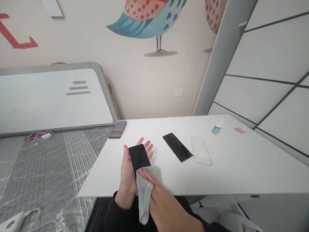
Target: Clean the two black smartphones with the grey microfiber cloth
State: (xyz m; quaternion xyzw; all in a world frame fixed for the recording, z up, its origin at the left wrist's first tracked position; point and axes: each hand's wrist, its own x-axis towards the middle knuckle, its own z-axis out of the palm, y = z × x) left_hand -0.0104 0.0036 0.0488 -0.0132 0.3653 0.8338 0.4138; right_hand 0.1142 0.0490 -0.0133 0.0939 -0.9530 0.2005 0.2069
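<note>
My left hand (127, 174) holds a black-screened smartphone (138, 157) upright in its palm, with the fingers spread behind it. My right hand (160, 201) grips a white cloth or wipe (145, 196) and presses it against the lower part of the phone's screen. On the white table (256, 161), to the right of my hands, lies a black phone-sized glass slab (177, 147). A clear phone case (201, 150) lies next to it. Neither hand touches these two.
A small white-capped bottle (218, 127) and a pink slip (239, 130) lie at the table's far right. A pixelated object (117, 129) sits at the far left corner. Cables (38, 137) lie on a grey mat left of the table, beside a white panel (53, 100).
</note>
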